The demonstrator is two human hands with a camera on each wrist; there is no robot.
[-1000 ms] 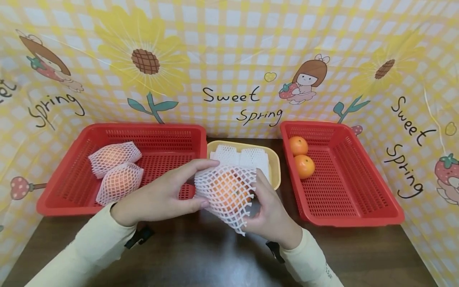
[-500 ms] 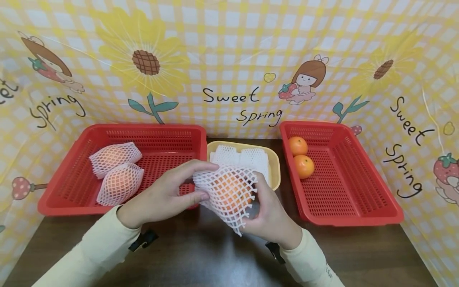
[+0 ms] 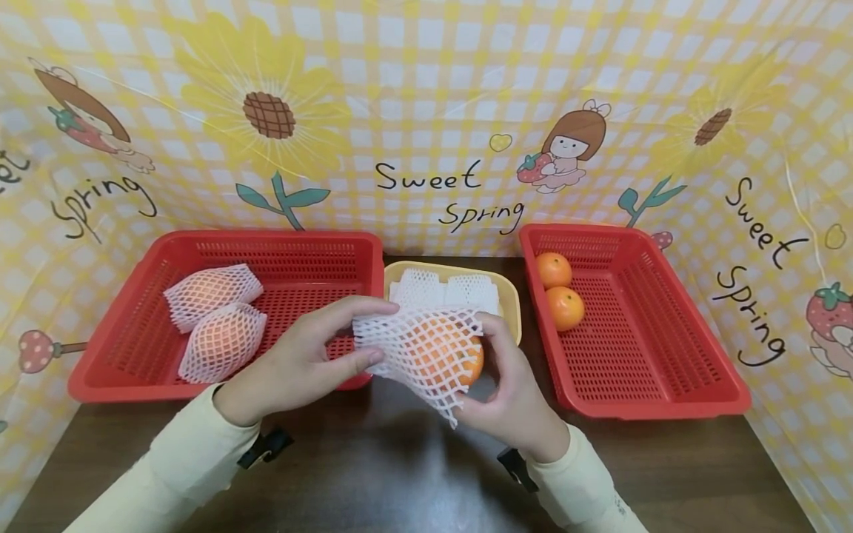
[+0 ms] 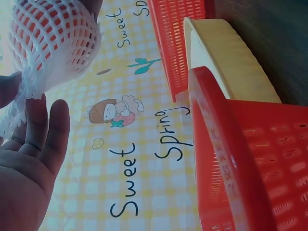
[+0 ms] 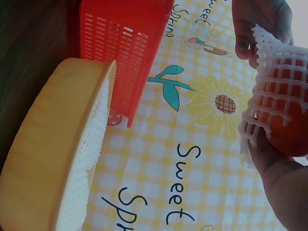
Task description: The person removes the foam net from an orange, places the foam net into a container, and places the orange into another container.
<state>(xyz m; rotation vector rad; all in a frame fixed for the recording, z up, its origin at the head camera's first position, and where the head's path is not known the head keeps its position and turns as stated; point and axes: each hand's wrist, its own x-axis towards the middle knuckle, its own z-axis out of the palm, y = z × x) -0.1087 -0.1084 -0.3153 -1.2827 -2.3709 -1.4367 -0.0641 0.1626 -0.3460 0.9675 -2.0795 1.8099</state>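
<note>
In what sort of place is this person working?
Probably a fruit-packing station: a partly netted orange, bare oranges in a red basket, and foam nets in a yellow tray.

A person's left arm (image 3: 180, 451) and right arm (image 3: 581, 481), both sleeved in cream to the wrist, slant inward from the bottom of the head view, the hands raised face to face but apart before the body. The left hand (image 3: 293, 359) pinches, left index finger (image 3: 356, 306) above and left thumb (image 3: 353, 364) below, both pointing toward its partner; the left wrist camera shows another finger (image 4: 56, 130) held clear of the pinch. The right hand (image 3: 516, 392) curls in a grip, right index finger (image 3: 496, 334) bent above, right thumb (image 3: 478, 409) below.
</note>
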